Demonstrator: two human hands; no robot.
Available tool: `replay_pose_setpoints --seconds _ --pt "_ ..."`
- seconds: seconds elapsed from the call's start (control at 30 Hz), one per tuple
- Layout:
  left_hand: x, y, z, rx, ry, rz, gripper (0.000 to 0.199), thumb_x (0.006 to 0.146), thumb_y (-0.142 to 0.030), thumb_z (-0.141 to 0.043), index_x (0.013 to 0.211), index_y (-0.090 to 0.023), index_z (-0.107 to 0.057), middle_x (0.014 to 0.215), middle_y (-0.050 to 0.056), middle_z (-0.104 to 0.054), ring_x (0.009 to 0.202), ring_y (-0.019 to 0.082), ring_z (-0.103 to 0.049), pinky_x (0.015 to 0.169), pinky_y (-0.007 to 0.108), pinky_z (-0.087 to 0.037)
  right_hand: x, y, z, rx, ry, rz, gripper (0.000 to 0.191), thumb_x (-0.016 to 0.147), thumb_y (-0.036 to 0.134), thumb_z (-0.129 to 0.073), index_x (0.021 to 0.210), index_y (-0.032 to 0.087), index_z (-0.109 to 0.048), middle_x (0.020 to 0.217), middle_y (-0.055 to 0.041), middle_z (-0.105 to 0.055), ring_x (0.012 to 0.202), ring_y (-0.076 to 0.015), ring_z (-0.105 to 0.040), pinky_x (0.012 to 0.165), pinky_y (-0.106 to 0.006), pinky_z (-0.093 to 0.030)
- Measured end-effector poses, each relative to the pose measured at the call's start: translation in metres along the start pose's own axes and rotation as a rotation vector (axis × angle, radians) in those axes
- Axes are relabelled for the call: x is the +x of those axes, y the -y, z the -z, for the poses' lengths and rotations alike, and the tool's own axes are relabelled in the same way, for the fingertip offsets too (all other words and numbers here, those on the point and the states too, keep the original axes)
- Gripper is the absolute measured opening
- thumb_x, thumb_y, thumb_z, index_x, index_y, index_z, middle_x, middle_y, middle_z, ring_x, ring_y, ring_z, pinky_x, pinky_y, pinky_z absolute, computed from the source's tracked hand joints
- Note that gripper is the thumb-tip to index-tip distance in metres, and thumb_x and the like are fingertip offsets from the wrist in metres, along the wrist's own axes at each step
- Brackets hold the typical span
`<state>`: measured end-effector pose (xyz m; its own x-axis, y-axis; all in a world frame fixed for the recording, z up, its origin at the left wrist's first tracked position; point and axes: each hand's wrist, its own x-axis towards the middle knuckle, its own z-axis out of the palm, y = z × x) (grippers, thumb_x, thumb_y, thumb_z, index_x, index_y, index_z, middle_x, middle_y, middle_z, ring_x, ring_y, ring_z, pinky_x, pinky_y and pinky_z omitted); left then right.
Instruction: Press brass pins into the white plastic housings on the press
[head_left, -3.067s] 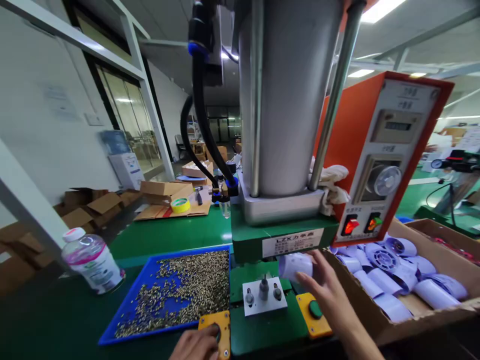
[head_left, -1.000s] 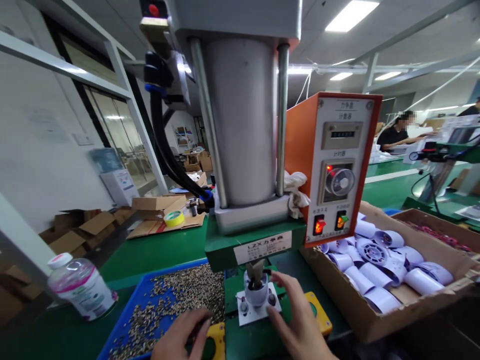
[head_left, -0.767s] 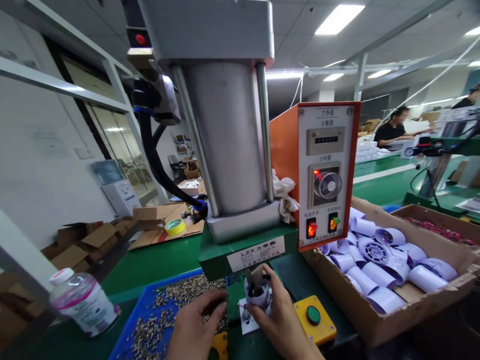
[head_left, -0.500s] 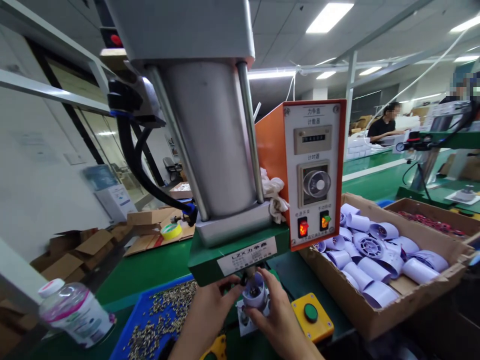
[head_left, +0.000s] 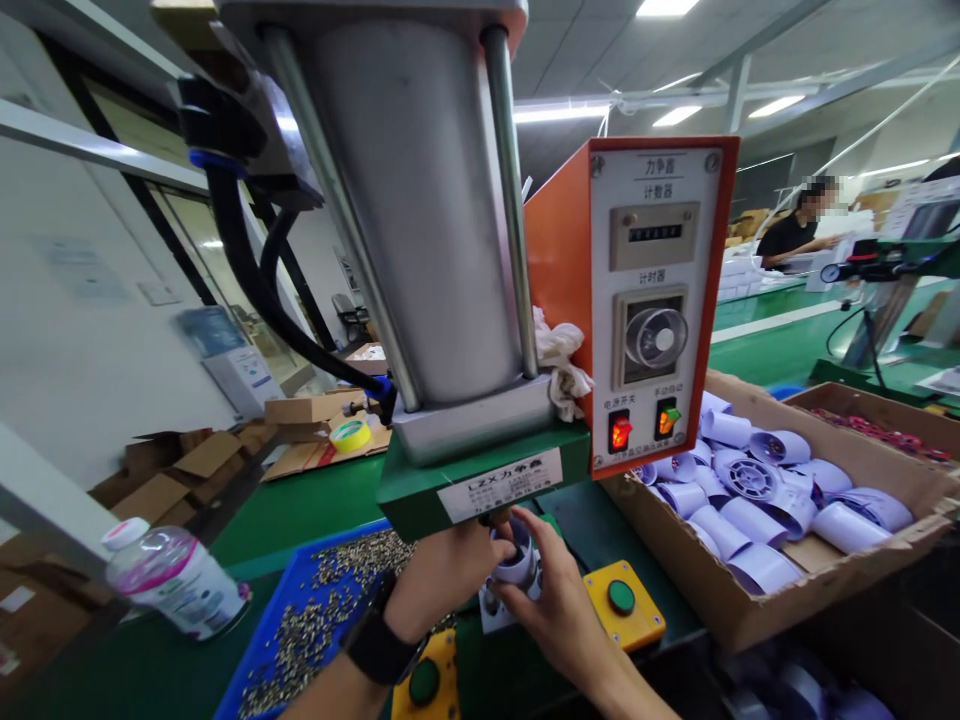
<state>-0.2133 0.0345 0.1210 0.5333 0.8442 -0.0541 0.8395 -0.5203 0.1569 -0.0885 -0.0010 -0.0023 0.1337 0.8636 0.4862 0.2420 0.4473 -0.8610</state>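
Observation:
A white plastic cylinder housing (head_left: 516,568) stands upright on a small pale fixture plate (head_left: 495,612) beneath the press head (head_left: 484,485). My right hand (head_left: 559,600) is wrapped round its right side, thumb in front and fingers behind. My left hand (head_left: 454,565), with a black band at the wrist, reaches over the housing's left rim. Its fingertips are bent together at the opening; whatever they pinch is hidden. Left of that hand, a blue tray (head_left: 281,590) holds many small metal pins or inserts.
Yellow boxes with green push buttons flank the fixture: one on the right (head_left: 624,605), another at front left (head_left: 426,680). An orange control box (head_left: 562,230) stands behind. At right, a cardboard box (head_left: 739,620) contains several white housings. A bottle (head_left: 176,580) stands left; a person (head_left: 799,225) sits farther back.
My left hand has moved up and inward, its fingers now over the housing's opening. My right hand stays round the housing. The view has shifted, and the wrist band and front-left button show more.

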Motion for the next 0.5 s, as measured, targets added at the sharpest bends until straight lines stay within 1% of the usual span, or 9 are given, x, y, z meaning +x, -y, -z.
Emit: replay_pose_setpoints --seconds 0.1,0.17,0.23,0.3,0.37,0.4,0.43,0.47,0.5 --pt "0.004 -0.004 0.002 -0.031 -0.021 0.017 0.012 0.08 -0.014 -0.059 0.087 -0.022 -0.065 0.103 0.003 -0.07 0.098 0.023 -0.063 0.084 0.034 -0.045 0.002 0.004 -0.001 -0.033 0.001 0.021 0.067 0.073 0.015 -0.064 0.136 0.024 -0.042 0.13 -0.0076 -0.058 0.121 -0.0242 -0.054 0.105 -0.043 -0.044" --pt "0.005 -0.009 0.007 -0.069 -0.047 0.033 0.012 0.078 -0.015 -0.061 0.087 -0.022 -0.065 0.1 0.002 -0.071 0.095 0.022 -0.064 0.083 0.032 -0.046 0.003 0.007 0.001 -0.099 0.025 0.026 0.07 0.072 0.012 -0.065 0.137 0.023 -0.041 0.129 -0.0078 -0.059 0.119 -0.0242 -0.055 0.103 -0.042 -0.046" --pt "-0.002 -0.012 0.01 -0.116 -0.097 0.058 0.013 0.08 -0.022 -0.061 0.092 -0.023 -0.065 0.101 0.001 -0.071 0.096 0.02 -0.065 0.085 0.03 -0.047 0.001 0.008 0.01 -0.216 0.05 0.05 0.077 0.07 0.009 -0.068 0.139 0.023 -0.039 0.128 -0.0078 -0.059 0.119 -0.0252 -0.055 0.102 -0.043 -0.046" --pt "-0.02 -0.007 0.006 -0.158 -0.155 0.108 0.018 0.088 -0.031 -0.054 0.1 -0.025 -0.065 0.103 -0.001 -0.072 0.096 0.018 -0.065 0.086 0.03 -0.049 -0.007 0.003 0.028 -0.372 0.047 0.12 0.073 0.073 0.011 -0.068 0.139 0.025 -0.04 0.127 -0.0069 -0.06 0.117 -0.0259 -0.055 0.1 -0.044 -0.047" --pt "-0.049 0.009 -0.013 -0.165 -0.242 0.166 0.026 0.094 -0.036 -0.043 0.105 -0.028 -0.065 0.106 -0.001 -0.072 0.097 0.019 -0.066 0.086 0.034 -0.052 -0.021 -0.008 0.051 -0.534 -0.003 0.217 0.054 0.082 0.016 -0.063 0.133 0.026 -0.047 0.121 -0.0053 -0.063 0.11 -0.0247 -0.058 0.094 -0.042 -0.049" --pt "-0.065 0.021 -0.029 -0.136 -0.343 0.186 0.029 0.094 -0.04 -0.041 0.106 -0.029 -0.065 0.107 -0.001 -0.072 0.101 0.021 -0.066 0.088 0.036 -0.053 -0.03 -0.015 0.062 -0.608 -0.033 0.265 0.043 0.087 0.018 -0.058 0.128 0.026 -0.051 0.115 -0.0045 -0.065 0.104 -0.0236 -0.059 0.09 -0.04 -0.05" --pt "-0.082 0.033 -0.046 -0.076 -0.472 0.18 0.031 0.093 -0.045 -0.042 0.106 -0.029 -0.066 0.106 0.0 -0.072 0.101 0.022 -0.066 0.086 0.037 -0.055 -0.038 -0.022 0.073 -0.673 -0.059 0.312 0.034 0.089 0.02 -0.054 0.123 0.025 -0.054 0.108 -0.0039 -0.067 0.097 -0.0224 -0.06 0.084 -0.037 -0.05" --pt "-0.098 0.046 -0.065 -0.011 -0.488 0.122 0.032 0.092 -0.047 -0.045 0.11 -0.03 -0.065 0.109 0.001 -0.072 0.103 0.023 -0.066 0.086 0.037 -0.056 -0.045 -0.028 0.082 -0.726 -0.079 0.361 0.028 0.091 0.021 -0.052 0.119 0.024 -0.057 0.102 -0.0034 -0.069 0.091 -0.0214 -0.061 0.08 -0.035 -0.05" --pt "-0.112 0.057 -0.083 0.043 -0.505 0.069 0.031 0.09 -0.048 -0.049 0.113 -0.032 -0.065 0.108 -0.001 -0.073 0.101 0.023 -0.067 0.083 0.034 -0.058 -0.052 -0.033 0.088 -0.766 -0.092 0.409 0.025 0.091 0.021 -0.051 0.115 0.023 -0.058 0.098 -0.0032 -0.069 0.087 -0.0206 -0.061 0.077 -0.034 -0.049"
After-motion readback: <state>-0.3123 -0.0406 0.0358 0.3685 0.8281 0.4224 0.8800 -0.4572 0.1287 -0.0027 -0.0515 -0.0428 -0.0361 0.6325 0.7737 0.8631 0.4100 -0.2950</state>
